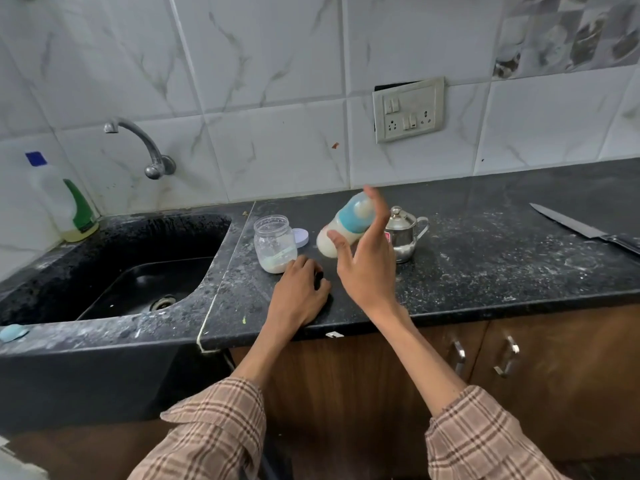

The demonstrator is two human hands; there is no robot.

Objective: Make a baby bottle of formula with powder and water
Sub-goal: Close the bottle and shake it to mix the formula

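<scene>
My right hand (367, 261) holds a baby bottle (341, 230) tilted in the air above the black counter (485, 258), thumb near its base and a finger along its blue-capped top. The bottle has milky white liquid in it. My left hand (298, 292) rests palm down on the counter, fingers curled, holding nothing. Just beyond it stands an open clear jar (275, 244) with a little white powder and a scoop inside; its white lid (300, 236) lies behind it. A small steel lidded pot (403, 235) stands behind my right hand.
A black sink (131, 271) with a wall tap (145, 147) lies to the left, with a dish-soap bottle (65, 206) at its far corner. A large knife (585, 230) lies at the counter's right. A wall socket (408, 110) is above. Cabinet doors (519, 358) are below the counter edge.
</scene>
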